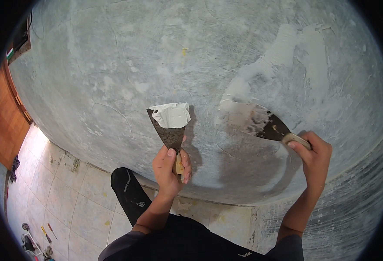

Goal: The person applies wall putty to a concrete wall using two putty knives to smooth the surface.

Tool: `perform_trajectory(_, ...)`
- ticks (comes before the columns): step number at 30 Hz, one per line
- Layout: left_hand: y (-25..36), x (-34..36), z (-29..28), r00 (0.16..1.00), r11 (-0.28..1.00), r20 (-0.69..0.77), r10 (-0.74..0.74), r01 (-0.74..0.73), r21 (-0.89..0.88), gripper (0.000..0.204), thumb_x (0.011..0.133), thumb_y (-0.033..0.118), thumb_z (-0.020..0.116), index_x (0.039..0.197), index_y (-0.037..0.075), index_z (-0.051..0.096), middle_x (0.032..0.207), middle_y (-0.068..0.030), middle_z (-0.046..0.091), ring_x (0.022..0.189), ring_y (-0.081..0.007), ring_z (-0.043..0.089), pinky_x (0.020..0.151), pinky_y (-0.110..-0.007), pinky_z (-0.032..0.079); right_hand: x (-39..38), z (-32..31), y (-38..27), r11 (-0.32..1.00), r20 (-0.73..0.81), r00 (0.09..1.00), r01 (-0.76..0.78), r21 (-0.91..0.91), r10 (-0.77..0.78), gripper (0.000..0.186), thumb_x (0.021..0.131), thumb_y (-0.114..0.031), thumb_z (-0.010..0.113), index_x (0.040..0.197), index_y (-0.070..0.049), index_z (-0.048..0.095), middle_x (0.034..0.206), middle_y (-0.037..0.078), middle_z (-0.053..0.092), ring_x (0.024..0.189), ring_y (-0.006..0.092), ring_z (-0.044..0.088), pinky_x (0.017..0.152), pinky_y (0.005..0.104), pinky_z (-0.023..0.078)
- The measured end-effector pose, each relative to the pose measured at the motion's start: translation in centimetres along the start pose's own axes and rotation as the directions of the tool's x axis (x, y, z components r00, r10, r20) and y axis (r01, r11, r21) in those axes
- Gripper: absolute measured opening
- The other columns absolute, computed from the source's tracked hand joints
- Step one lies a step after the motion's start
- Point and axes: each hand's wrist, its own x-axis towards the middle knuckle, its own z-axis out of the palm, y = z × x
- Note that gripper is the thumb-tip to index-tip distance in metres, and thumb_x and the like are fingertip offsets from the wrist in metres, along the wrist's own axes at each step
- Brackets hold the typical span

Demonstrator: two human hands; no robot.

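My left hand (169, 168) is closed around the handle of a putty knife (170, 136), its blade pointing up. A thick lump of white putty (172, 115) covers the end of that blade. To the right, my right hand (315, 153) grips the pale handle of a second putty knife (273, 127). Its dark, putty-smeared blade points up and left, against or very near the grey wall (139, 56). From that blade a smear of whitish putty (265, 65) spreads up and right across the wall.
Pale floor tiles (85, 195) meet the wall's foot. My black-clad leg (128, 191) is bent close to it. At lower left lie a yellow-handled tool (46, 233) and a wheeled object (29, 241). An orange-brown wooden door (9, 117) stands at far left.
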Motion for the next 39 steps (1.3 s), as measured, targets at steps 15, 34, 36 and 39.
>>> perform_trajectory(15, -0.1, -0.2, -0.2, 1.0, 1.0, -0.018, -0.004, 0.004, 0.008, 0.047, 0.107, 0.033, 0.037, 0.133, -0.003, 0.051, 0.068, -0.007, 0.048, 0.037, -0.0107, 0.041, 0.032, -0.023, 0.036, 0.7, 1.9, -1.4, 0.995, 0.006, 1.0, 0.005, -0.095, -0.005, 0.049, 0.069, -0.038, 0.088, 0.067, -0.003, 0.055, 0.054, 0.004, 0.05, 0.048, 0.0137, 0.042, 0.047, 0.027, 0.033)
perform_trajectory(34, 0.8, -0.9, 0.5, 1.0, 0.999, 0.011, -0.003, 0.003, -0.039, 0.047, 0.107, 0.033, 0.037, 0.134, -0.003, 0.05, 0.067, -0.0063, 0.048, 0.037, -0.0107, 0.041, 0.032, -0.023, 0.036, 1.6, 1.1, -1.8, 0.995, -0.086, 0.991, 0.102, -0.01, -0.102, 0.04, 0.085, -0.03, 0.079, 0.069, -0.001, 0.057, 0.052, 0.004, 0.046, 0.051, 0.0071, 0.039, 0.048, 0.0268, 0.032)
perform_trajectory(36, 1.1, -0.9, 0.3, 1.0, 0.999, 0.003, 0.014, -0.014, -0.046, 0.047, 0.107, 0.033, 0.037, 0.134, -0.004, 0.05, 0.067, -0.0065, 0.048, 0.037, -0.0108, 0.041, 0.032, -0.024, 0.036, 1.0, 0.0, -1.0, 0.997, -0.087, 0.995, 0.045, 0.057, -0.04, 0.036, 0.086, -0.027, 0.078, 0.071, 0.0, 0.059, 0.053, 0.004, 0.048, 0.053, 0.0063, 0.04, 0.049, 0.0249, 0.033)
perform_trajectory(39, 1.3, -0.8, 0.0, 1.0, 0.998, -0.003, 0.026, -0.026, -0.049, 0.047, 0.107, 0.032, 0.038, 0.134, -0.004, 0.049, 0.067, -0.0068, 0.048, 0.037, -0.0109, 0.041, 0.032, -0.024, 0.036, 0.5, 0.2, -2.1, 0.99, -0.14, 0.989, 0.065, 0.127, -0.047, 0.038, 0.085, -0.028, 0.079, 0.071, 0.001, 0.059, 0.053, 0.004, 0.047, 0.053, 0.0067, 0.039, 0.049, 0.0252, 0.032)
